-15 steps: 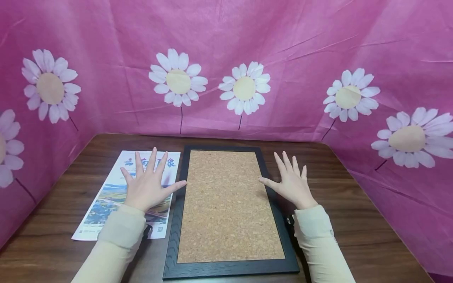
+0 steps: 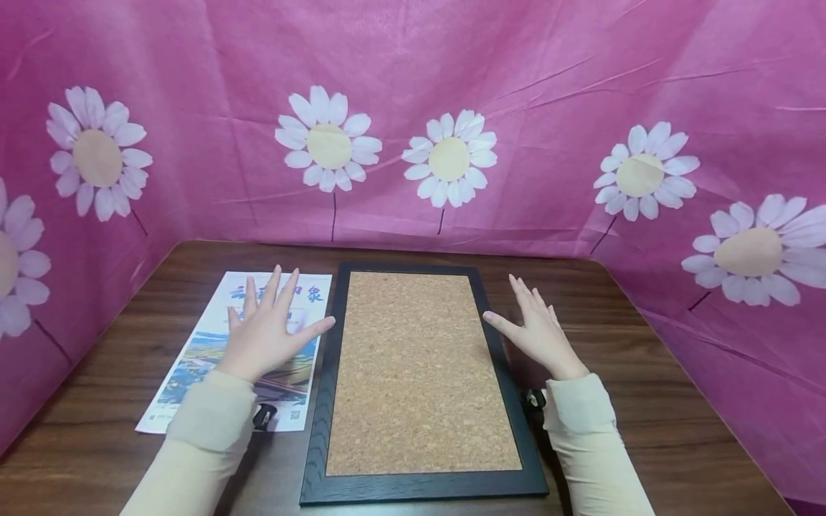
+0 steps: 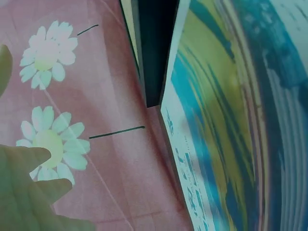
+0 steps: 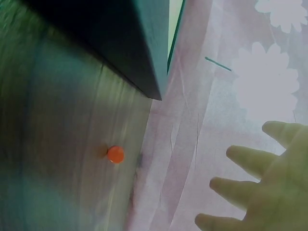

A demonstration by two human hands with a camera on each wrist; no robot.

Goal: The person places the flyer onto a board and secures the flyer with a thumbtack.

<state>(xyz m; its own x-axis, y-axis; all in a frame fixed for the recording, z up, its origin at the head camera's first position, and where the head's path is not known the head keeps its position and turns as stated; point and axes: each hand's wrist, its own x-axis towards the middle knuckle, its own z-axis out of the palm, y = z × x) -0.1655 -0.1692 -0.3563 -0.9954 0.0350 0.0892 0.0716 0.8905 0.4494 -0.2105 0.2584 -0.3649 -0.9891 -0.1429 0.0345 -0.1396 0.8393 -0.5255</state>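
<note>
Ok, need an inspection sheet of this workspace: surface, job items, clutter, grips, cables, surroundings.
Surface: dark wood-grain table.
Job items: black-framed cork board lying cork side up; printed poster flat to its left, picture side up.
Clutter: small orange round item on the table near the board, seen from the right wrist; exact type unclear.
Grips: left grip, a bare hand, fingers spread over the poster, holding nothing; right grip, also bare and holding nothing, at the board's right edge.
Cables: nothing seen.
Surroundings: pink fabric printed with white daisies.
</note>
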